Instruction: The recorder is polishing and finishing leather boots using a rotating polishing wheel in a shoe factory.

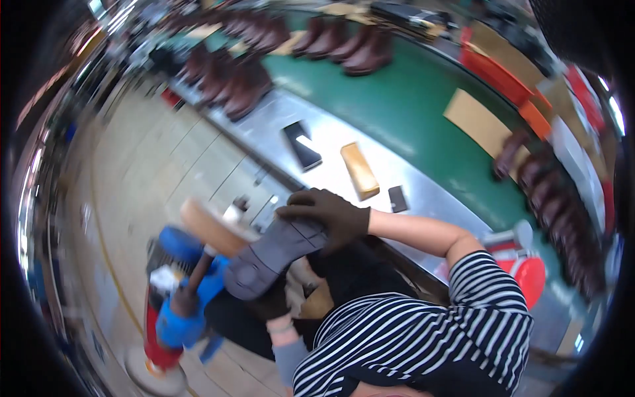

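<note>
A shoe (272, 255) is held sole-up in front of me, its dark grey sole facing up and its upper mostly hidden beneath. My right hand (331, 215), in a dark brown glove, closes over the shoe's far end. My left hand (272, 306), also gloved, grips it from below at the near end, and its fingers are largely out of sight. Just left of the sole is a blurred tan, curved piece (210, 227), possibly a machine's wheel or belt; whether it touches the shoe I cannot tell.
A blue and red machine (182, 311) stands at my left. On the metal bench edge lie a phone (302, 145), a tan block (360, 171) and a small dark piece (397, 198). Brown boots (241, 86) line the bench and green belt (403, 109). A red round container (522, 274) is at right.
</note>
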Demonstrator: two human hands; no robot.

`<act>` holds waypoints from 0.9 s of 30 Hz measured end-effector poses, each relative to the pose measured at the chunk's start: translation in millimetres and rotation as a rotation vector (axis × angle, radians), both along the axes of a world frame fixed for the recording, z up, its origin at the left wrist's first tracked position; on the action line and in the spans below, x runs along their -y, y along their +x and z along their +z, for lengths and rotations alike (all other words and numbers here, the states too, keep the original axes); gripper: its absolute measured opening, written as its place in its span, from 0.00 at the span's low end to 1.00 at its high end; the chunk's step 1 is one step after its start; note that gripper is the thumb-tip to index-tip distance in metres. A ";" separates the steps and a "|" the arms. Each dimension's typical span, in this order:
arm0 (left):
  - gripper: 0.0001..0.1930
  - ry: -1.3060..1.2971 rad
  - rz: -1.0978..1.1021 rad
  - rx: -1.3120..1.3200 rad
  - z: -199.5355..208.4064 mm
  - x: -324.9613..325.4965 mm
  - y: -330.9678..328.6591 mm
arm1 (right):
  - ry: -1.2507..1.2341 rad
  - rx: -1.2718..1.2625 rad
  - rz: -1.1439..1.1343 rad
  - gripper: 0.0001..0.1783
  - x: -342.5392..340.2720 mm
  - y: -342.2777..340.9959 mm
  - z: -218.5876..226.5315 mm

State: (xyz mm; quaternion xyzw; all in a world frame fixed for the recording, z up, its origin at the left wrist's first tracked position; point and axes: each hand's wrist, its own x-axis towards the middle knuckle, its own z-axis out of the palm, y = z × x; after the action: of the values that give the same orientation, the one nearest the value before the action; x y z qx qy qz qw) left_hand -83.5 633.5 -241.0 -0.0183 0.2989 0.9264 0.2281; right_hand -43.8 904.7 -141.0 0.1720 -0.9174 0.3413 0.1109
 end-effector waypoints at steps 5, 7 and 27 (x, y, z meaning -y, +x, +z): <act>0.35 0.267 -0.269 -0.407 99.0 -73.6 0.8 | -1.340 0.321 -0.182 0.49 -85.3 63.5 -43.7; 0.34 -0.021 -0.335 -0.521 105.6 -107.3 0.4 | -2.054 0.257 -0.187 0.44 -119.7 86.0 -71.2; 0.30 -1.485 -0.036 -1.236 -71.9 -263.2 7.0 | -2.710 -0.793 -0.647 0.29 -391.2 140.4 -185.2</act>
State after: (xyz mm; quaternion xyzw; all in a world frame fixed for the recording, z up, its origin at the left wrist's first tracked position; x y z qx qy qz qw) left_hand -76.5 896.6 -312.9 0.3375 0.8760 0.3437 -0.0248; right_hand 96.6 1295.9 -326.2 -0.1926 0.1968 0.8221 0.4983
